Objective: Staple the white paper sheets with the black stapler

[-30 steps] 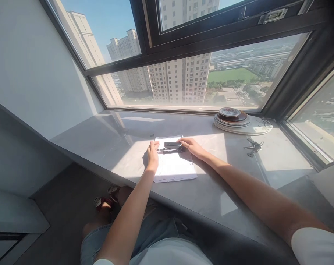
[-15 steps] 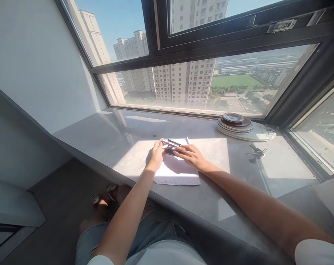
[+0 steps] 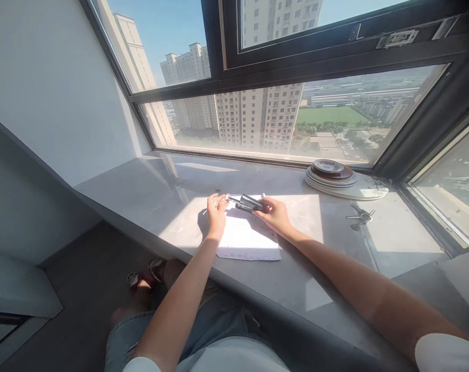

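Note:
A black stapler (image 3: 253,200), its parts spread apart, is held over white sheets of paper (image 3: 248,240) on the sunlit sill. My right hand (image 3: 274,214) grips its right end, fingers closed around the body; a small red spot shows beside them. At the other end, my left hand (image 3: 216,209) has thumb and fingers pinched at a thin silvery part that juts out leftward. Whether a small loose piece is also between those fingertips is too small to tell. Both forearms reach in from below, and the paper lies flat under the hands.
A stack of plates (image 3: 330,175) stands by the window at the right. A metal object like a wing-handled fitting (image 3: 361,217) lies in front of it. The grey sill (image 3: 172,206) ends at a front edge close to my legs. A dark window frame (image 3: 327,70) rises behind.
My right hand has drawn back to the right and now grips the stapler's right end, so more of its body shows. My left hand has shifted slightly left.

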Demonstrator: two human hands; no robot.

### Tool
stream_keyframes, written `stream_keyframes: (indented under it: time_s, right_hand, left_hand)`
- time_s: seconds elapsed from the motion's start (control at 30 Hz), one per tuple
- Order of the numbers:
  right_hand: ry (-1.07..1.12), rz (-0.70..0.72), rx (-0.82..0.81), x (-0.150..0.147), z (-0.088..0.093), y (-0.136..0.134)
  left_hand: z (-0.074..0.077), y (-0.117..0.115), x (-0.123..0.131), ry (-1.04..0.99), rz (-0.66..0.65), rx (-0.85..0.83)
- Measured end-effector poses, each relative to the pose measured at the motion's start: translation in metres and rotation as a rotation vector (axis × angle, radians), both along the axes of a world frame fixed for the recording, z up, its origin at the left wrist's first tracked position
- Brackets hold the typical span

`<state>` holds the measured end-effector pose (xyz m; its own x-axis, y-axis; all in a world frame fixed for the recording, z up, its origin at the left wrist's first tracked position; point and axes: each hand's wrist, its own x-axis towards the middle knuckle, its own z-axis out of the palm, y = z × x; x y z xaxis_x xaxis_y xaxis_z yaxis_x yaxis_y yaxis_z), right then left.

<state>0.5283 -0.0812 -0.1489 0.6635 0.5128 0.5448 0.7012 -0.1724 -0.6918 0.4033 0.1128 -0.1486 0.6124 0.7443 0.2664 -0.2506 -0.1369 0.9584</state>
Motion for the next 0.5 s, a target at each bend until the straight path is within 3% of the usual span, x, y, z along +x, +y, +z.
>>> stream_keyframes:
  time_s: [0.2,0.3,0.43,0.5]
  right_hand:
    - [0.05,0.035,-0.139,0.007,-0.005,0.004]
    - [-0.045,0.079,-0.138,0.004,-0.002,0.004]
    - [-0.389,0.063,-0.031,-0.007,0.004,0.0]
    - [-0.514,0.159,-0.075,-0.012,0.004,-0.003]
  left_hand:
    - [0.01,-0.007,-0.006,-0.096,0.112,0.069]
    - [0.016,-0.016,-0.008,-0.057,-0.024,0.086]
    - [0.02,-0.027,-0.014,-0.005,-0.216,0.132]
    - [0.019,-0.029,-0.016,0.025,-0.28,0.174]
